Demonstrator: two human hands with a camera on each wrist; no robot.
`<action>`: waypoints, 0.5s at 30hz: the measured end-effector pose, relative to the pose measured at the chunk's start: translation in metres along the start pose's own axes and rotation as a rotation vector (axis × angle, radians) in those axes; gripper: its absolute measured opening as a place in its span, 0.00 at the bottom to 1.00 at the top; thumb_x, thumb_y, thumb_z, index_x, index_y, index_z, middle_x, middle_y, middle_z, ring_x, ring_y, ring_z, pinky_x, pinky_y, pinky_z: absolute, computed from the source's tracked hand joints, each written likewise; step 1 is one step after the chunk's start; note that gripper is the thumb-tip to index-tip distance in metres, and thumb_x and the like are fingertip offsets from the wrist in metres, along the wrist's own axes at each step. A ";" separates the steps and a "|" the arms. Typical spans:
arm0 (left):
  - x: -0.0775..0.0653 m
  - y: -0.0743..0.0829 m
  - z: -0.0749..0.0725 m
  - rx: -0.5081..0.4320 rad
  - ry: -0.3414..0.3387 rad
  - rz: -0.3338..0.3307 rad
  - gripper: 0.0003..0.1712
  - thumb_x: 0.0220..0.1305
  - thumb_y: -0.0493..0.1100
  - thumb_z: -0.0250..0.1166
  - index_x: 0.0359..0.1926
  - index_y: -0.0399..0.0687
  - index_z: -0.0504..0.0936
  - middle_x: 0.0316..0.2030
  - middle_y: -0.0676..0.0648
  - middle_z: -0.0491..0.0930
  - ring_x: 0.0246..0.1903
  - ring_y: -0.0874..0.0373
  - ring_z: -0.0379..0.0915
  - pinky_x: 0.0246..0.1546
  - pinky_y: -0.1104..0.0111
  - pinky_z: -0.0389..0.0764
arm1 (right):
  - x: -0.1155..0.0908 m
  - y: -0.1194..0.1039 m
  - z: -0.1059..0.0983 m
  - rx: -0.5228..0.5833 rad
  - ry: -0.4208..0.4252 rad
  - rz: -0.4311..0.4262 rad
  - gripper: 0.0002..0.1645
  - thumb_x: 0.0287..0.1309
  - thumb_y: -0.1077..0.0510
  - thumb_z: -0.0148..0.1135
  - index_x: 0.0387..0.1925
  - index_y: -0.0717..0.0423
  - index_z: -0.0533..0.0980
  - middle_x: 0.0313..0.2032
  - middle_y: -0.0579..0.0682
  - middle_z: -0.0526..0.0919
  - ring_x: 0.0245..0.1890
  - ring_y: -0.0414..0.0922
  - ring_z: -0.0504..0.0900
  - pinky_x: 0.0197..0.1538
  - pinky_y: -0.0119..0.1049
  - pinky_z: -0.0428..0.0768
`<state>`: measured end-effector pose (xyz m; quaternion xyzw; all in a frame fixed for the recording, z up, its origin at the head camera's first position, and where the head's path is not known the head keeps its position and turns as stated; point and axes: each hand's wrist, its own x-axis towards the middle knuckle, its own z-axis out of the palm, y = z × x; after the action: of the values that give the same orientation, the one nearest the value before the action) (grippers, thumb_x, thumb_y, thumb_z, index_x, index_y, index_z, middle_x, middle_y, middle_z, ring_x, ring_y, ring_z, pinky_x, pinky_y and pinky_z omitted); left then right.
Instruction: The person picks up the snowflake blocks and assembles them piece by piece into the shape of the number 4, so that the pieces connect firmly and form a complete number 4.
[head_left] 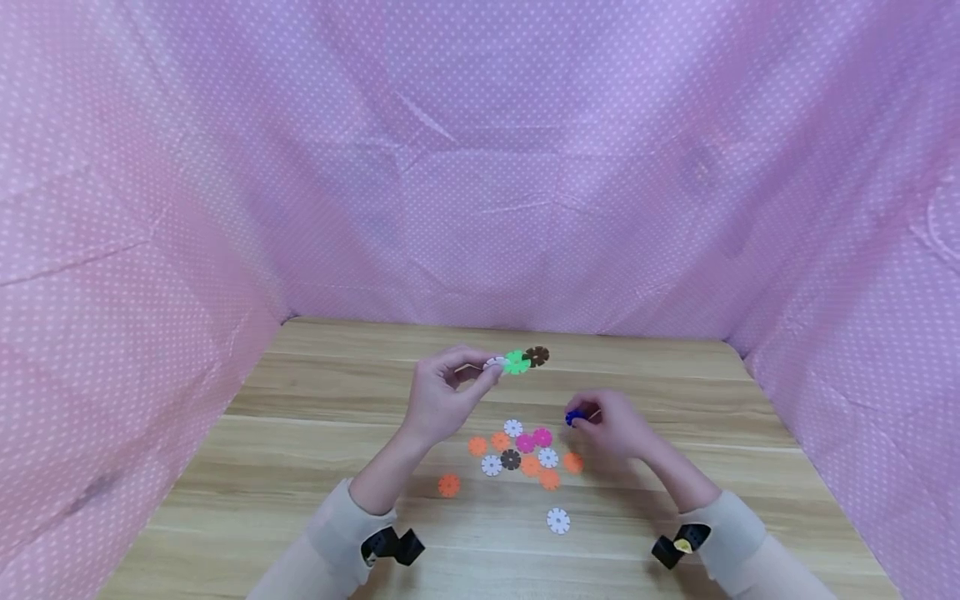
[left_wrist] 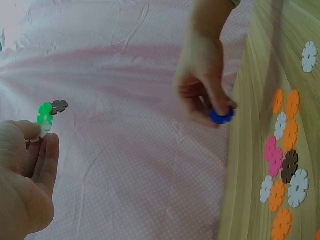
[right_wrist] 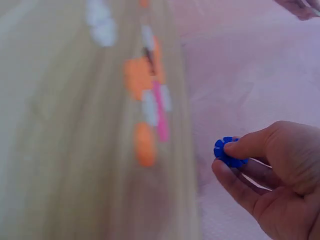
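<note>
My left hand (head_left: 442,396) pinches a white notched disc (head_left: 493,362) between thumb and fingers. Joined to that disc in a row are a green disc (head_left: 517,362) and a dark brown disc (head_left: 537,357), raised over the far part of the table. To the right and a little nearer, my right hand (head_left: 617,423) holds a blue notched disc (right_wrist: 231,152) between thumb and fingertips. In the left wrist view the green disc (left_wrist: 45,116) and brown disc (left_wrist: 59,106) stick out past the left fingertips, apart from the blue disc (left_wrist: 222,116).
Loose discs lie on the wooden table (head_left: 315,450) between the forearms: several orange (head_left: 477,447) and white (head_left: 491,465), two pink (head_left: 542,437), one dark brown (head_left: 510,459). One white disc (head_left: 558,521) lies nearer the front. A pink dotted cloth (head_left: 480,167) hangs around the table's back and sides.
</note>
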<state>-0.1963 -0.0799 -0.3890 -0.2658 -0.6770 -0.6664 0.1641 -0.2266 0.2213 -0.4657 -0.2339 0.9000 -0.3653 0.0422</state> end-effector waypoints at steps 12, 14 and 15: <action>0.000 0.001 0.002 -0.004 0.001 -0.028 0.06 0.64 0.27 0.72 0.42 0.28 0.88 0.39 0.30 0.89 0.36 0.68 0.87 0.48 0.61 0.96 | 0.006 -0.059 -0.042 0.181 0.249 -0.137 0.10 0.64 0.70 0.71 0.46 0.64 0.86 0.38 0.58 0.92 0.36 0.36 0.89 0.40 0.27 0.93; 0.000 0.001 0.002 -0.009 -0.001 -0.025 0.06 0.64 0.26 0.72 0.41 0.27 0.88 0.40 0.30 0.89 0.37 0.68 0.87 0.48 0.62 0.96 | 0.006 -0.066 -0.046 0.161 0.286 -0.161 0.10 0.64 0.69 0.72 0.46 0.62 0.86 0.38 0.57 0.92 0.35 0.34 0.88 0.39 0.26 0.92; 0.000 0.001 0.003 -0.011 -0.003 -0.024 0.06 0.64 0.26 0.72 0.42 0.27 0.88 0.40 0.30 0.88 0.37 0.68 0.86 0.48 0.62 0.96 | 0.006 -0.069 -0.047 0.156 0.303 -0.171 0.10 0.64 0.69 0.72 0.46 0.61 0.86 0.38 0.57 0.92 0.35 0.34 0.88 0.39 0.25 0.92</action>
<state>-0.1955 -0.0773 -0.3877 -0.2596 -0.6765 -0.6717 0.1539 -0.2162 0.2058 -0.3842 -0.2480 0.8418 -0.4674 -0.1068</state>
